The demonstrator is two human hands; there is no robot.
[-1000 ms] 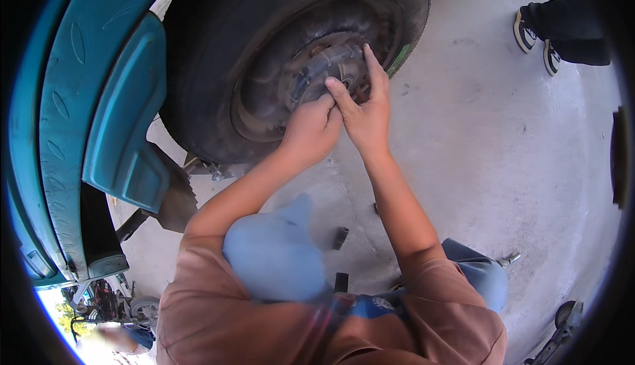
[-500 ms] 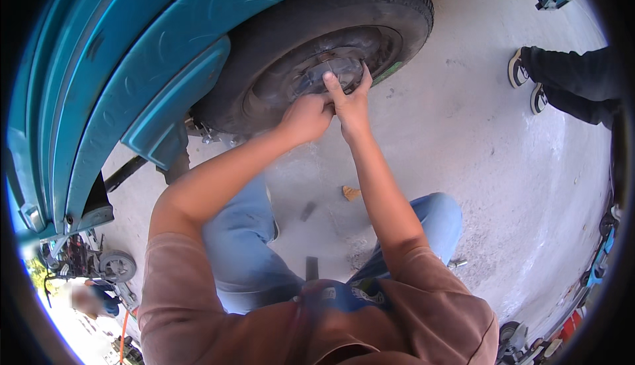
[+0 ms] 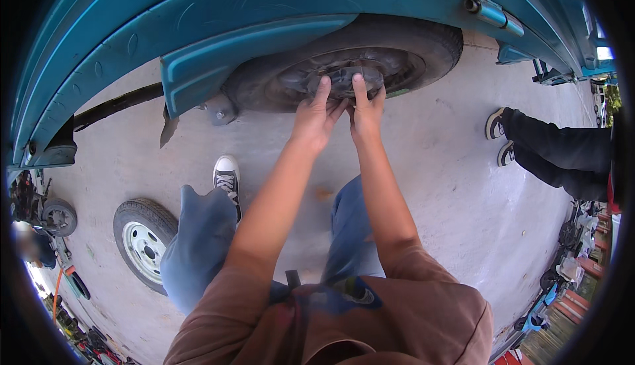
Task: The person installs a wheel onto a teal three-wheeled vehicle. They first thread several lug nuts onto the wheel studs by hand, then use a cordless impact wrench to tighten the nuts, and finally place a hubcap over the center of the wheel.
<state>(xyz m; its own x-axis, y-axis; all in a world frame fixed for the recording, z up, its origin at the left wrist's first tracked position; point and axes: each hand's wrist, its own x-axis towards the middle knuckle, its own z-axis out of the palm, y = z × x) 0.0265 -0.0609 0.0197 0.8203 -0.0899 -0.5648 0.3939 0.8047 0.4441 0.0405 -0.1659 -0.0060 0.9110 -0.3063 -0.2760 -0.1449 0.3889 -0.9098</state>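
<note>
A mounted wheel with a black tire [image 3: 433, 50] sits under the teal body panel [image 3: 264, 7] of a vehicle. At its middle is a round, dark grey hub cap [image 3: 342, 82]. My left hand [image 3: 317, 119] grips the lower left of the cap, thumb up on its face and fingers curled beneath. My right hand [image 3: 366, 108] grips the lower right in the same way. The fingertips of both hands nearly meet under the cap. I cannot tell whether the cap is fixed to the wheel or loose.
A spare wheel with a silver rim [image 3: 141, 247] lies on the concrete floor [image 3: 436, 186] to my left. Another person's dark-trousered legs [image 3: 555, 146] are at right. A mudguard flap [image 3: 169, 127] hangs behind the tire. Assorted parts [image 3: 569, 232] line the right edge.
My view has shifted, bringing the spare wheel into sight. My left hand has opened up from a curled grip, its thumb now raised onto the cap beside the right one.
</note>
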